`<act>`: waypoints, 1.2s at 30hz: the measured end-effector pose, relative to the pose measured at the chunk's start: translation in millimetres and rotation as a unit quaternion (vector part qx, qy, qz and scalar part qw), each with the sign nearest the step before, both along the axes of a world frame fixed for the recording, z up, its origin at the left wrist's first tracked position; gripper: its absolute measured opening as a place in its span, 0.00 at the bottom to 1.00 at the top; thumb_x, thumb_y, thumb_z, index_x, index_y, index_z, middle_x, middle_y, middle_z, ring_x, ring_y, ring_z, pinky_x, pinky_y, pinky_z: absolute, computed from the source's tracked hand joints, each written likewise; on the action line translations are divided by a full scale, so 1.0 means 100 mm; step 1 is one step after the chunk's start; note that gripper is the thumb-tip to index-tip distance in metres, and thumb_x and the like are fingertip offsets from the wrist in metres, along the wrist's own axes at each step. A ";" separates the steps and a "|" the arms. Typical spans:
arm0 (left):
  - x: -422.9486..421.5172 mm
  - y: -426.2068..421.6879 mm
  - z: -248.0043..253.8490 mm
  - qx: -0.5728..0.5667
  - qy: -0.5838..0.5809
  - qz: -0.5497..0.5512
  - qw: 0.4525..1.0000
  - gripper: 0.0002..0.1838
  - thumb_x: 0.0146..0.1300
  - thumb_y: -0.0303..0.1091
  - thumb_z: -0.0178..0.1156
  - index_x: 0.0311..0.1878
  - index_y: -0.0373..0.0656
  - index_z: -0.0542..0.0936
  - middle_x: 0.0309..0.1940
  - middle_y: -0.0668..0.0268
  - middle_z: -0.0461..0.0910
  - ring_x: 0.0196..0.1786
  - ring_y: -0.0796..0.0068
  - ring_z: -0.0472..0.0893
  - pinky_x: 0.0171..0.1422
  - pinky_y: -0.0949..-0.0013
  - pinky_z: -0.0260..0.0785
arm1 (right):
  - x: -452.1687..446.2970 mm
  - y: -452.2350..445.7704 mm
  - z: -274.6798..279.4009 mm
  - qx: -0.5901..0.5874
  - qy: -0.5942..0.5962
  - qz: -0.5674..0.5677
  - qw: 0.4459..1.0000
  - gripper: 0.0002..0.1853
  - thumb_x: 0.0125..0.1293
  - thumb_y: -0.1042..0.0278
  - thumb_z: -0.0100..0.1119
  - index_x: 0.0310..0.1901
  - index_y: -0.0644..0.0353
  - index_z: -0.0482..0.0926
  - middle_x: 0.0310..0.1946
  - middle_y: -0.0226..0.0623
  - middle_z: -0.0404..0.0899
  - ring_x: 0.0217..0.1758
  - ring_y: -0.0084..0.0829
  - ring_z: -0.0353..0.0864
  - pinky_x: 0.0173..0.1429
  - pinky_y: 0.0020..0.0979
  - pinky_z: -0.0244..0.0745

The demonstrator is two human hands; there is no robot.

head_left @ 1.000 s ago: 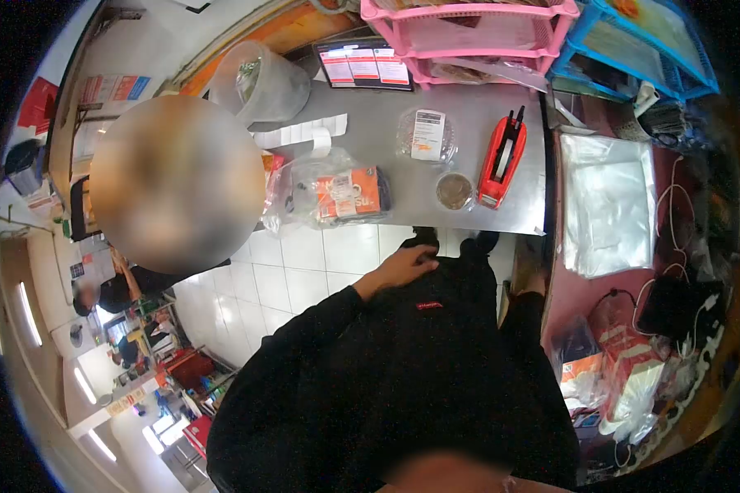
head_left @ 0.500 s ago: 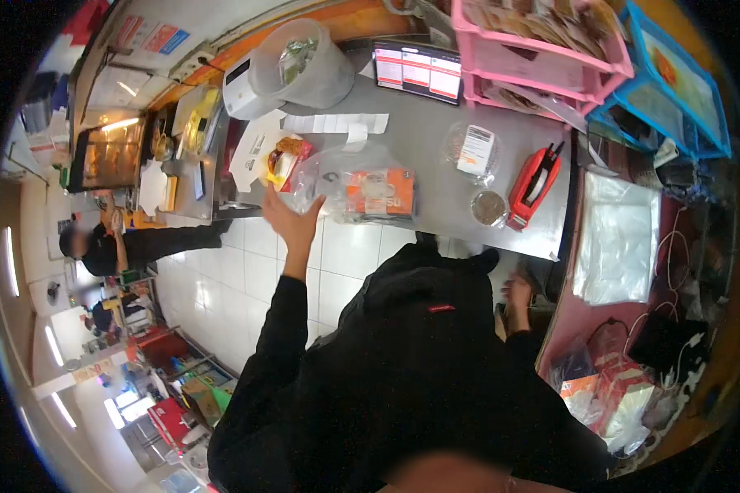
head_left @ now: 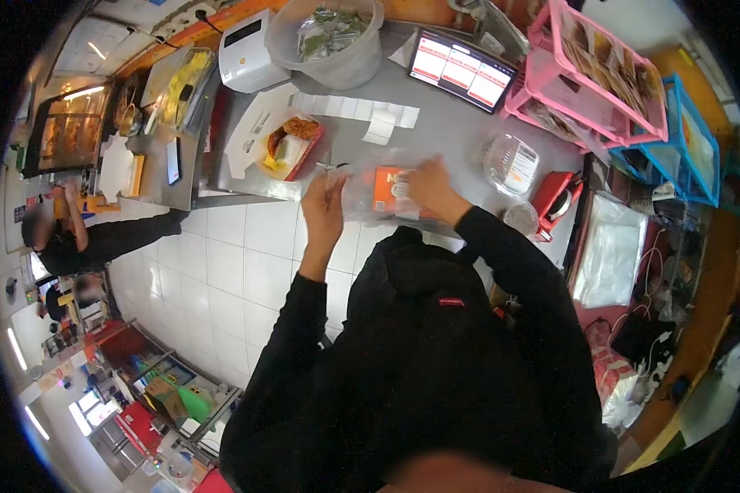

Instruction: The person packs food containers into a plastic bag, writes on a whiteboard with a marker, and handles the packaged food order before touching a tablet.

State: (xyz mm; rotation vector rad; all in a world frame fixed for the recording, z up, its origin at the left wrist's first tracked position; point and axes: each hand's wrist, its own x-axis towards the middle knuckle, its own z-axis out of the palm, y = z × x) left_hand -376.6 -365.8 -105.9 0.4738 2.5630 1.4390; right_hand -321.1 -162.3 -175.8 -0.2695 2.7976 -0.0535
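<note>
My left hand is closed in a pinch at the left edge of a clear plastic bag. An orange box with white lettering lies inside that bag, at the counter's front edge. My right hand has its fingers curled on the bag's right side, over the box, and partly hides it. Left of the bag is an open food carton, red-sided with its white lid folded back. Fried chicken and a yellow wrapper are in it.
Farther back are a paper label strip, a white printer, a large clear tub and a tablet. Clear containers and a red tape dispenser stand right. Another person is at left.
My right hand has come up from beside my body onto the bag. The left hand has gone from spread to pinching the bag's edge. The view has shifted.
</note>
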 end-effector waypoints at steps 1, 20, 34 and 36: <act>-0.05 -0.11 0.01 -0.020 0.018 0.001 1.000 0.10 0.68 0.33 0.54 0.38 0.40 0.82 0.17 0.68 0.70 0.20 0.81 0.65 0.24 0.71 0.54 | 0.05 0.08 -0.01 0.120 -0.092 -0.026 0.988 0.18 0.55 0.53 0.60 0.47 0.48 0.80 0.43 0.31 0.79 0.50 0.35 0.75 0.58 0.52 0.58; -0.02 -0.35 0.45 0.246 -0.304 -0.094 0.916 0.14 0.59 0.32 0.63 0.46 0.36 0.76 0.28 0.68 0.77 0.22 0.84 0.71 0.26 0.78 0.64 | 0.88 0.53 1.72 -0.033 0.076 0.048 0.995 0.11 0.50 0.72 0.56 0.37 0.54 0.74 0.31 0.31 0.72 0.43 0.34 0.72 0.63 0.47 0.61; 0.23 0.56 0.63 0.087 -0.150 -0.203 0.964 0.19 0.51 0.46 0.68 0.37 0.39 0.79 0.26 0.56 0.79 0.30 0.58 0.80 0.36 0.57 0.69 | 0.48 0.39 0.90 -0.446 0.169 -0.164 0.864 0.36 0.48 0.51 0.62 0.60 0.56 0.66 0.60 0.39 0.63 0.66 0.41 0.60 0.71 0.45 0.50; 0.36 0.68 0.52 0.065 -0.098 -0.270 0.956 0.19 0.52 0.47 0.67 0.36 0.39 0.80 0.30 0.54 0.80 0.37 0.57 0.79 0.41 0.57 0.70 | 0.52 0.40 0.01 -0.347 0.131 -0.091 0.924 0.46 0.49 0.36 0.59 0.65 0.56 0.60 0.68 0.39 0.56 0.71 0.41 0.55 0.74 0.47 0.43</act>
